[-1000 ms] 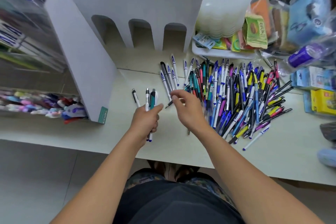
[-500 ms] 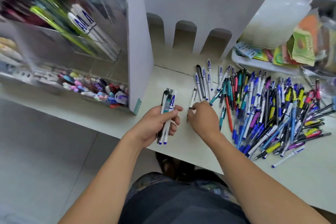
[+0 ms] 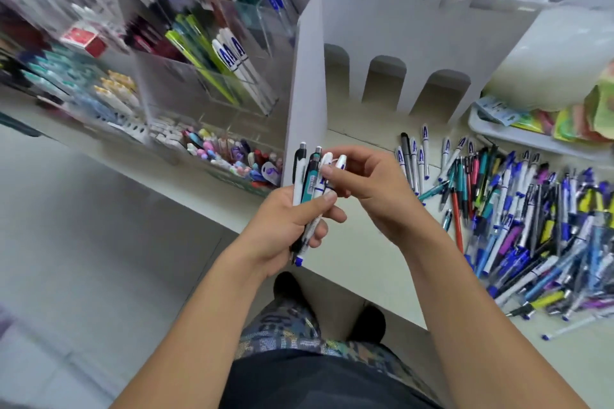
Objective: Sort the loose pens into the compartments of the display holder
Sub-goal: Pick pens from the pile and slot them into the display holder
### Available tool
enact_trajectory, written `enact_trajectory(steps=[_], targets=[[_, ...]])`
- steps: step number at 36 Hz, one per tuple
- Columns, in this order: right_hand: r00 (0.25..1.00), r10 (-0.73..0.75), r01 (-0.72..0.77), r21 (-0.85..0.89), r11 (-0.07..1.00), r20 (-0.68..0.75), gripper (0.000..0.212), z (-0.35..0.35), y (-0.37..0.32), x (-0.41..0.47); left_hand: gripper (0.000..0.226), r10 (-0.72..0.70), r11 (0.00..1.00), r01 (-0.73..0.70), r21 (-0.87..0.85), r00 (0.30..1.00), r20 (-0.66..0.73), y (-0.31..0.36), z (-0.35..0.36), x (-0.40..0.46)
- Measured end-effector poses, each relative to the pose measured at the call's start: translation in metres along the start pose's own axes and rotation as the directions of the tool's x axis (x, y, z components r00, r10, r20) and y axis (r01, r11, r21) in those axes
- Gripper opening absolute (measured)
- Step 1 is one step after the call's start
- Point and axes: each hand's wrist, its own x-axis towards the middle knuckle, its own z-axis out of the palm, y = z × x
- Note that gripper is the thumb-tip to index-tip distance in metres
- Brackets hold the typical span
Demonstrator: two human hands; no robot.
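Note:
My left hand (image 3: 292, 222) grips a bundle of several pens (image 3: 307, 183), white, black and teal, held upright above the counter's front edge. My right hand (image 3: 368, 183) pinches the top of a white pen (image 3: 339, 164) at the right side of that bundle. A big pile of loose pens (image 3: 531, 219) in blue, white, yellow and pink lies on the counter to the right. The clear acrylic display holder (image 3: 212, 43) stands at upper left, its compartments holding green, white and dark pens.
A white cardboard stand (image 3: 415, 40) with arched cut-outs rises behind the hands. A low clear tray of small colourful items (image 3: 229, 159) sits left of it. A white tray of packets (image 3: 538, 129) is at the right. The counter edge (image 3: 365, 289) runs below my hands.
The view swung left toward the display holder. My right hand left the counter and rose to the bundle, bringing a white pen against it. My left hand lifted the bundle higher.

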Motion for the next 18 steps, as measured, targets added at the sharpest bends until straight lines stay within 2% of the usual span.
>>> enact_trajectory(steps=[3, 7, 9, 12, 15, 18], targets=[[0.999, 0.043, -0.041, 0.17, 0.985, -0.008, 0.019, 0.007, -0.01, 0.003, 0.028, 0.017, 0.997, -0.015, -0.074, 0.999, 0.026, 0.014, -0.01, -0.003], [0.984, 0.161, -0.098, 0.518, 0.85, -0.079, 0.022, 0.027, -0.029, 0.012, 0.035, 0.082, 0.984, -0.068, -0.167, 0.994, 0.075, 0.035, -0.035, 0.002], [0.985, 0.139, -0.073, 0.473, 0.878, -0.106, 0.027, 0.043, -0.04, 0.02, 0.034, 0.099, 0.979, -0.081, -0.185, 0.991, 0.089, 0.048, -0.051, 0.006], [0.991, 0.043, -0.002, 0.308, 0.951, -0.124, 0.024, 0.076, -0.053, 0.037, 0.032, 0.109, 0.978, -0.082, -0.19, 0.985, 0.136, 0.071, -0.082, 0.013], [0.984, -0.026, 0.054, 0.151, 0.987, -0.177, 0.032, 0.114, -0.063, 0.064, 0.03, 0.116, 0.984, -0.086, -0.155, 0.974, 0.194, 0.096, -0.12, 0.021], [0.98, -0.039, 0.058, 0.096, 0.994, -0.195, 0.024, 0.154, -0.069, 0.093, 0.031, 0.114, 0.985, -0.078, -0.152, 0.963, 0.245, 0.121, -0.164, 0.029]])
